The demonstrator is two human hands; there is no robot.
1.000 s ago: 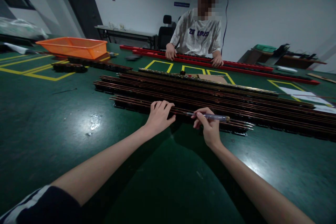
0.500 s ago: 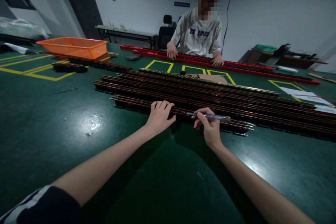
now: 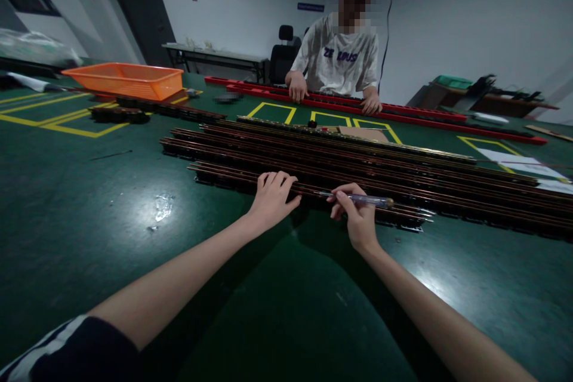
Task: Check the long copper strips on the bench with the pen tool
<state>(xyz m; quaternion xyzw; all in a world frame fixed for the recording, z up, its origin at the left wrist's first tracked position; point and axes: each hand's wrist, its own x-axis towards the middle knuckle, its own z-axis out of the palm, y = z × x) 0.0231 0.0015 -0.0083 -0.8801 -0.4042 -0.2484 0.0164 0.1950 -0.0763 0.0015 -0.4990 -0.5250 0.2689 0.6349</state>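
Observation:
Dark, long strips with copper-coloured rods lie side by side across the green table. My left hand grips the nearest strip, its fingers bent over the top and its thumb along the front side. A screwdriver with a clear purplish handle is held in my right hand, closed round it. The screwdriver lies almost level, its thin shaft pointing left along the same strip toward my left thumb. Whether its tip touches the strip is too dark to tell.
An orange basket stands at the back left, with short dark strips before it. Across the table, a person has both hands on long red rails. White papers lie at the right. Yellow tape marks the tabletop.
Across the table, the person's hand on the left of the view has shifted slightly right along the red rail. My hands and the screwdriver have hardly moved.

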